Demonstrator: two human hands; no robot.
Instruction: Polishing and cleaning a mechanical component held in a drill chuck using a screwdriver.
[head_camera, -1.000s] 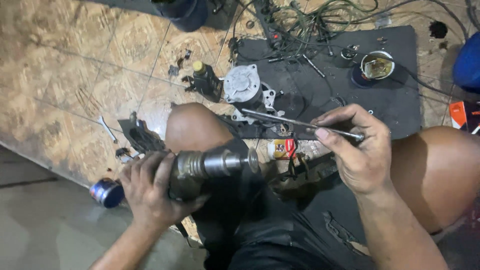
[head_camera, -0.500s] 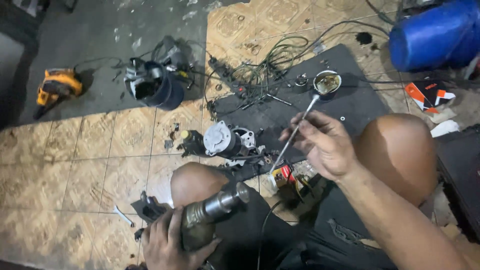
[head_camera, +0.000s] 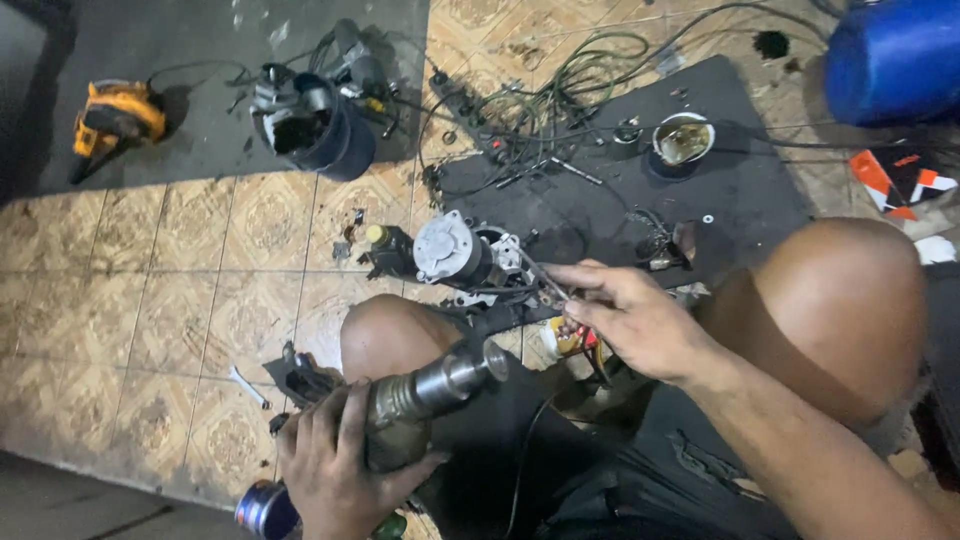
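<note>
Steel-grey and greasy, a cylindrical motor part (head_camera: 430, 390) sits clamped in the person's left hand (head_camera: 335, 470), fingers wrapped round its body, open shaft end tilted up and to the right, toward the other hand. The part rests against the left knee, prob. so it stays steady while being worked on. The right hand (head_camera: 625, 320) hovers just above and right of the shaft end, fingers pinched on a thin metal tool (head_camera: 545, 285) whose tip points back toward the floor parts; exact type of tool too small to tell.

On the patterned floor tiles (head_camera: 170, 290), just beyond the knees, lies a round silver motor housing (head_camera: 450, 250) w/ brackets, close enough to reach w/o getting up. A dark rubber mat (head_camera: 740, 190) carries cables, small screws and a shallow tin (head_camera: 682, 140) of brownish grease, set at arm's length. A dark blue bucket (head_camera: 330, 140) stuffed w/ parts stands on a grey mat at upper left, near a yellow power tool (head_camera: 115, 115).

Packaging: a blue spray can (head_camera: 265, 510) lies by the left wrist at bottom edge; a small red-and-yellow pack (head_camera: 570, 335) sits under the right hand; an orange, white and black carton (head_camera: 900, 180) lies at far right below a big blue drum (head_camera: 895, 55).
</note>
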